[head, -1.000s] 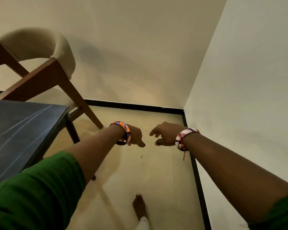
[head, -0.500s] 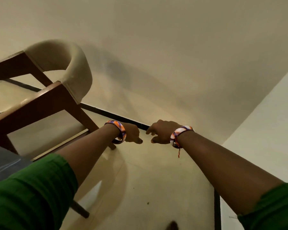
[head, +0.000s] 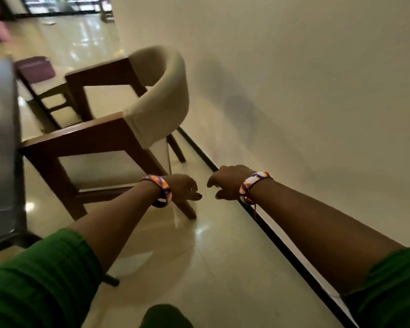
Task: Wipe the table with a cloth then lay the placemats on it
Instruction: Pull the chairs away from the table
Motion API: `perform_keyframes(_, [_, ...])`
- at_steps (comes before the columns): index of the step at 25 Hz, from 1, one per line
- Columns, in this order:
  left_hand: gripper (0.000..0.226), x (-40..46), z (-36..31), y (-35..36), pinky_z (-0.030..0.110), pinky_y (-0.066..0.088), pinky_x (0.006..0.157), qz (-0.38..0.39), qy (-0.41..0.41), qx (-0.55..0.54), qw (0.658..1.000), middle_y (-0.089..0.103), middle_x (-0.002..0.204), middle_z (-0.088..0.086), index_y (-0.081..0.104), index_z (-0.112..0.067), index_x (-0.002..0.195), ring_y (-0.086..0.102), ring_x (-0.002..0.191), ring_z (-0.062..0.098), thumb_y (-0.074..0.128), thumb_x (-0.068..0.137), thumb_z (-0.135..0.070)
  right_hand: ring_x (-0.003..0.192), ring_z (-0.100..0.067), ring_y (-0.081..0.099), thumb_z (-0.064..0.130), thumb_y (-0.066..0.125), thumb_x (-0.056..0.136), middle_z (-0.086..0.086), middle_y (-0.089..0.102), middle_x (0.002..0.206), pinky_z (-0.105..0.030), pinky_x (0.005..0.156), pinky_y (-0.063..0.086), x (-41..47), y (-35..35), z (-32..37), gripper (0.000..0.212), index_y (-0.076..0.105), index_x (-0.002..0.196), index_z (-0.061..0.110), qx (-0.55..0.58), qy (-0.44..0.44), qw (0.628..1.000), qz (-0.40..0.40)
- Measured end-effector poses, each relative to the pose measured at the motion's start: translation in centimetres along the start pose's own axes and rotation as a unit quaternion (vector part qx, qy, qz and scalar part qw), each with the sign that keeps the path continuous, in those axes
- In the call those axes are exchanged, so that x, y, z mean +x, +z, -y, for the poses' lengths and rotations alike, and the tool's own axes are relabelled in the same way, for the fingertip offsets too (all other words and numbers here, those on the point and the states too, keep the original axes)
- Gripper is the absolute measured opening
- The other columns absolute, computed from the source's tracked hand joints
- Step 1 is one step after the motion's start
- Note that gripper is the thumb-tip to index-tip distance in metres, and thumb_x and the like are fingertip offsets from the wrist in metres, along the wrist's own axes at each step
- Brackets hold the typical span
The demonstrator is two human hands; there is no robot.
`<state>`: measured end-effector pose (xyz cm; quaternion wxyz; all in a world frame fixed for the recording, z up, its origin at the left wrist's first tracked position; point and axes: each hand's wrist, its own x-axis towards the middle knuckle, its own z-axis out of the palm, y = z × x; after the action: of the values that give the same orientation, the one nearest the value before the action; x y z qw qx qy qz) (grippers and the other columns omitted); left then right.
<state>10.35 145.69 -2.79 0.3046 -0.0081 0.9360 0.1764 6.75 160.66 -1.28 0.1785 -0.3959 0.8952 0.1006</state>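
Both arms reach forward over the tiled floor, in green sleeves with a striped bangle on each wrist. My left hand (head: 184, 188) hangs with fingers loosely curled and holds nothing. My right hand (head: 227, 182) is a short gap to its right, fingers also loosely curled and empty. The dark table (head: 0, 147) shows only as a blurred strip at the left edge. No cloth or placemat is in view.
A wooden chair (head: 118, 129) with a cream padded back stands just beyond my left hand, beside the table. A cream wall (head: 317, 91) with a black skirting line runs along the right. A purple object (head: 34, 69) lies on the floor farther back.
The view has swung left: the corner of the room has left the frame, the chair is larger and more central, and a long stretch of floor appears behind it. Both hands keep their pose.
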Motion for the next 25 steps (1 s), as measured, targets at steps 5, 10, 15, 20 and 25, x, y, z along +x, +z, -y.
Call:
perform_keyframes(5, [0.037, -2.1, 6.4, -2.3, 0.023, 0.042, 0.08, -0.12, -0.1, -0.148, 0.977, 0.059, 0.125, 0.005, 0.057, -0.013, 0.125, 0.051, 0.105, 0.015, 0.048, 0.096, -0.033, 0.112, -0.026, 0.058, 0.026, 0.058, 0.09, -0.007, 0.06, 0.125, -0.037, 0.091, 0.05, 6.6, -3.5, 1.1, 0.04, 0.055, 0.13, 0.02, -0.008, -0.145, 0.989, -0.011])
perform_keyframes(10, [0.032, -2.1, 13.7, -6.0, 0.029, 0.04, 0.084, -0.316, -0.164, -0.241, 0.903, 0.06, 0.122, 0.011, 0.059, -0.008, 0.121, 0.051, 0.102, 0.016, 0.051, 0.095, -0.025, 0.114, -0.026, 0.058, 0.022, 0.056, 0.093, -0.008, 0.056, 0.131, -0.037, 0.091, 0.052, 12.9, -7.2, 3.9, 0.048, 0.044, 0.139, 0.021, -0.02, -0.264, 0.963, -0.043])
perform_keyframes(15, [0.043, 2.1, 20.3, -10.9, 0.034, 0.042, 0.092, -0.42, -0.201, -0.25, 0.849, 0.053, 0.132, 0.016, 0.052, -0.007, 0.129, 0.051, 0.119, 0.03, 0.053, 0.093, -0.03, 0.12, -0.024, 0.053, 0.02, 0.054, 0.094, -0.007, 0.051, 0.137, -0.033, 0.091, 0.049, 21.2, -12.3, 4.0, 0.05, 0.039, 0.142, 0.018, -0.058, -0.318, 0.933, -0.16])
perform_keyframes(20, [0.052, 8.2, 25.3, -15.0, 0.045, 0.034, 0.105, -0.354, -0.287, -0.153, 0.877, 0.047, 0.138, 0.018, 0.047, -0.012, 0.136, 0.039, 0.129, 0.034, 0.036, 0.097, -0.045, 0.119, -0.028, 0.051, 0.056, 0.057, 0.083, -0.006, 0.054, 0.134, -0.042, 0.098, 0.039, 31.2, -14.7, 2.9, 0.071, 0.035, 0.141, 0.02, -0.063, -0.222, 0.965, -0.128])
perform_keyframes(25, [0.05, 11.9, 24.6, -14.6, 0.037, 0.04, 0.089, -0.401, -0.305, -0.113, 0.856, 0.065, 0.098, 0.017, 0.066, -0.005, 0.104, 0.055, 0.095, 0.031, 0.031, 0.099, -0.041, 0.085, -0.02, 0.063, 0.072, 0.057, 0.073, -0.002, 0.069, 0.095, -0.026, 0.069, 0.042, 34.0, -13.8, 1.0, 0.065, 0.065, 0.107, 0.018, -0.087, -0.253, 0.943, -0.2])
